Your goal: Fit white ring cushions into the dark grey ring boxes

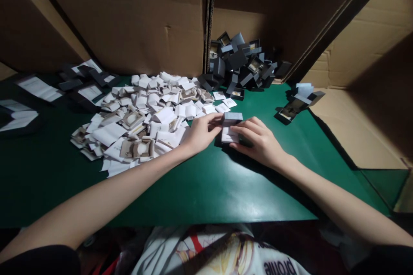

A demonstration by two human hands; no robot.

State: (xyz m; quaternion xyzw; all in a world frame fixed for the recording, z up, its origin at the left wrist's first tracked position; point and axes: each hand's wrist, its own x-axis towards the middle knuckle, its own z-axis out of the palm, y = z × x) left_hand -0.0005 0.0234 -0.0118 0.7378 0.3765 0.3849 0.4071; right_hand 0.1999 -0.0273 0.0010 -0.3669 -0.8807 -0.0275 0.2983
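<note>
Both my hands meet at a small dark box (pixel 231 119) with a white insert, standing on the green table (pixel 200 189) a little right of the middle. My left hand (pixel 201 131) pinches the box's left side with thumb and fingers. My right hand (pixel 258 139) wraps its curled fingers around the box's right and lower side. A wide heap of white paper inserts and cards (pixel 145 114) lies just left of my left hand.
A pile of dark boxes (pixel 240 64) sits at the back against the cardboard walls (pixel 135 21). One open dark box (pixel 298 102) lies to the right. More dark boxes with white sheets (pixel 82 81) lie far left. Cardboard (pixel 358 133) borders the table's right edge.
</note>
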